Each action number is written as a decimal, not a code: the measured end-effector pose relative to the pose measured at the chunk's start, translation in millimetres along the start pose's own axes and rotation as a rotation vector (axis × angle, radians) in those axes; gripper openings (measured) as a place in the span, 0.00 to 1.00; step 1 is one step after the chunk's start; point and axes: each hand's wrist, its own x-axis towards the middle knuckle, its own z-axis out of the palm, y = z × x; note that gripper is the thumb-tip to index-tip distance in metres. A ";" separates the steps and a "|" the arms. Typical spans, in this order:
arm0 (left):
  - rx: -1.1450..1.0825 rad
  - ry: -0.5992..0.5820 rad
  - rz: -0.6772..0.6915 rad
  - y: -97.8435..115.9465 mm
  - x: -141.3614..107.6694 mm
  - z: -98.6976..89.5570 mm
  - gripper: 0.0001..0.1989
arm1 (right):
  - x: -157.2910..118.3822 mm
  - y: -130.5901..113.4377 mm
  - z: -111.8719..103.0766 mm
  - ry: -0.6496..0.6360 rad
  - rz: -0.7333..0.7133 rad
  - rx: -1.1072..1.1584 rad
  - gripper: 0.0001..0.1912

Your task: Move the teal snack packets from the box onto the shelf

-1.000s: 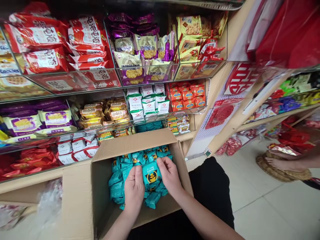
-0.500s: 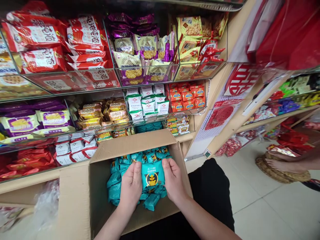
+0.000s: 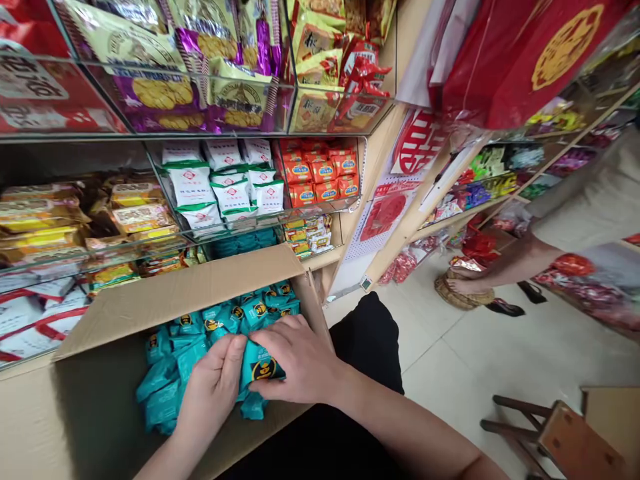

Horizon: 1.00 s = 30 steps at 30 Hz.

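Between my hands is a teal snack packet (image 3: 263, 369) with a dark round picture on its front. My left hand (image 3: 213, 390) pinches its left edge between thumb and fingers. My right hand (image 3: 300, 360) curls over its right side, the thumb low on the front and the fingers along the top, hiding part of it. Both hands are above an open cardboard box (image 3: 200, 277) that leans against the shelves. Many matching teal packets (image 3: 175, 360) lie heaped inside the box, some under my hands.
Shelf bins ahead hold white-and-green packets (image 3: 233, 190), red packets (image 3: 320, 170) and purple-and-cream packets (image 3: 160, 83). To the right, a person's bare foot (image 3: 463, 285) rests on a woven straw stool (image 3: 450, 297). A wooden stool (image 3: 575, 437) stands at the lower right.
My view has swung right, bringing the wooden stool in. My right hand has shifted from pinching the packet's right edge to wrapping over its side; the packet now sits tilted.
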 end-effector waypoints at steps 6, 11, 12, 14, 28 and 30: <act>0.481 -0.073 0.365 -15.0 43.6 -35.5 0.20 | -6.9 17.3 -5.2 0.052 0.088 -0.045 0.27; 0.871 -0.336 0.120 -33.9 104.2 -59.3 0.31 | 15.9 41.1 -25.6 0.024 0.106 -0.113 0.28; 0.853 -0.453 0.052 -40.1 112.0 -60.2 0.31 | 23.1 47.6 -31.1 0.014 0.098 -0.135 0.28; 0.776 -0.647 -0.076 -52.5 120.8 -59.8 0.32 | 38.3 62.7 -44.3 0.037 0.104 -0.207 0.28; 0.634 -0.697 -0.187 -73.0 119.8 -57.1 0.36 | 141.9 115.2 -18.0 -0.268 -0.015 -0.558 0.21; 0.622 -0.686 -0.186 -74.3 119.0 -57.1 0.36 | 155.0 118.1 3.9 -0.296 0.064 -0.621 0.14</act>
